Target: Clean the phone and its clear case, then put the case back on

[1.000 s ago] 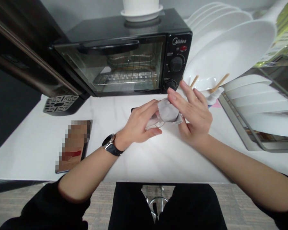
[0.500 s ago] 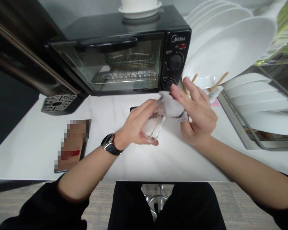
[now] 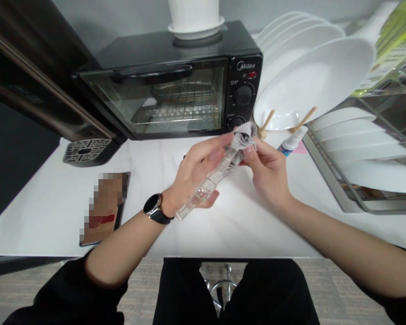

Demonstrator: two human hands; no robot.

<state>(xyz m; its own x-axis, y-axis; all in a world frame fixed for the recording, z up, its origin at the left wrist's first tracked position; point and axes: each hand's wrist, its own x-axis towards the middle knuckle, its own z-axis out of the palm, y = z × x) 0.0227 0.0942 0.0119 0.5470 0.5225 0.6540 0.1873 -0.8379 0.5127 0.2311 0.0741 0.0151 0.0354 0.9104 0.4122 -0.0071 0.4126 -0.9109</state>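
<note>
My left hand (image 3: 198, 169) is closed around a clear plastic case (image 3: 208, 185), tilted and seen nearly edge-on, its lower end pointing toward me. At the case's upper end is a crumpled light-grey cloth (image 3: 243, 135). My right hand (image 3: 269, 169) pinches this cloth between thumb and fingers, pressed against the case. Part of the right fingers is hidden behind the cloth. Just beyond my right hand stands a small white-and-blue bottle (image 3: 292, 140), leaning, on or beside something pink.
A black toaster oven (image 3: 176, 99) stands behind, with a white pot (image 3: 194, 16) on it. White plates and bowls (image 3: 311, 81) stack up at the right, beside a metal dish rack (image 3: 345, 180). A phone-like slab (image 3: 104, 207) lies at the left, near a drip tray (image 3: 86, 151).
The case has turned edge-on, its lower end swinging down and left. My right fingers, raised and spread before, have come down to pinch the cloth at its top. The bottle shows more fully.
</note>
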